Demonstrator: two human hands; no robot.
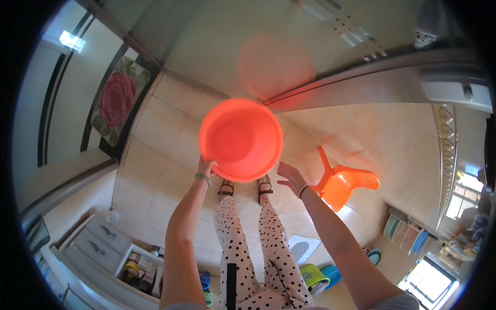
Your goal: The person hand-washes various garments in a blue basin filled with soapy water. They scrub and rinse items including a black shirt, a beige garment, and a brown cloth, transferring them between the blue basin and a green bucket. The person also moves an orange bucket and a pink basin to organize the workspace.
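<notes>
A round, deep orange-red plastic basin point(240, 137) hangs in front of me above the tiled floor, its open side toward me and nothing visible inside. My left hand point(207, 166) grips its rim at the lower left, thumb over the edge; a pale green bangle circles that wrist. Just off the basin's lower right side is my right hand point(291, 178), fingers apart and holding nothing, with a thin bracelet at the wrist.
An orange plastic stool point(343, 183) lies on the floor to my right. Ahead stands a glass partition point(217, 46). At left are a rose-patterned mat point(119, 98) and a white drawer cabinet point(95, 243). Green point(312, 276) and blue basins point(332, 276) and a floor squat toilet point(304, 248) lie low right.
</notes>
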